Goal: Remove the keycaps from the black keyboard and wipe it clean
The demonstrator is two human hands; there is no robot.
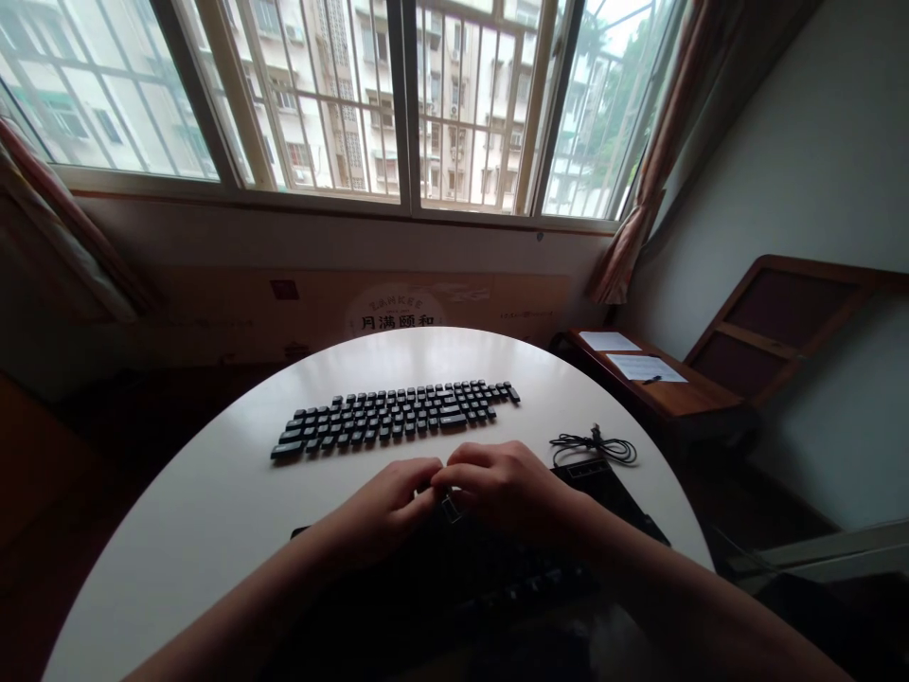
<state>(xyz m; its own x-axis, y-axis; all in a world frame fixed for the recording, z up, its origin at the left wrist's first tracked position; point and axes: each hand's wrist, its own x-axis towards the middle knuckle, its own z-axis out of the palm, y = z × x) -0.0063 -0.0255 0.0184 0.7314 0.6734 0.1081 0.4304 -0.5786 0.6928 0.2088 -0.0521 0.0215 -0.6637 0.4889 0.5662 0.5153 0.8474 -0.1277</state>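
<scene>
A black keyboard base point(611, 493) lies near the front edge of a round white table point(213, 493), mostly covered by my forearms. My left hand point(387, 507) and my right hand point(501, 488) rest on it with curled fingers, their fingertips meeting over a small dark keycap point(450, 510). Which hand grips the keycap I cannot tell. Farther back, several loose black keycaps point(394, 417) lie on the table in keyboard-shaped rows.
A coiled black cable point(595, 445) lies to the right of the keycaps. A wooden side table point(668, 398) with white papers point(643, 367) stands at the right by the wall. A window with bars and a curtain point(650, 170) are behind.
</scene>
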